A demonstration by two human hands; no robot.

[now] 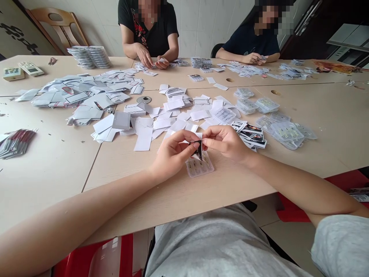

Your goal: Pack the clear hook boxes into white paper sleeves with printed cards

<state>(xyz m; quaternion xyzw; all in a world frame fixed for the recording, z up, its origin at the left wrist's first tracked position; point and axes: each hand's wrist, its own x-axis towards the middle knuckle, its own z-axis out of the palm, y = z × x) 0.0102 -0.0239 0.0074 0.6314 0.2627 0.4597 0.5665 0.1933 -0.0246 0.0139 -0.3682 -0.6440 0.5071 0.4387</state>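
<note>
My left hand (174, 154) pinches a small black printed card (198, 151) between thumb and fingers, and the card looks bent or folded. At the card's upper right edge, my right hand (227, 143) is closed, its thumb and forefinger pinching the edge. Right beneath both hands lies a clear plastic compartment box (201, 167) with small gold-coloured pieces in its slots. My hands hide its far part. Beside my right hand is a stack of black-and-white printed cards (252, 135).
White paper slips (173, 119) spread beyond my hands, with a large heap of white packets (83, 92) further left. Clear boxes (288, 132) are piled at right. A tape roll (144, 99) lies mid-table. Two people (148, 34) work across the table (121, 169).
</note>
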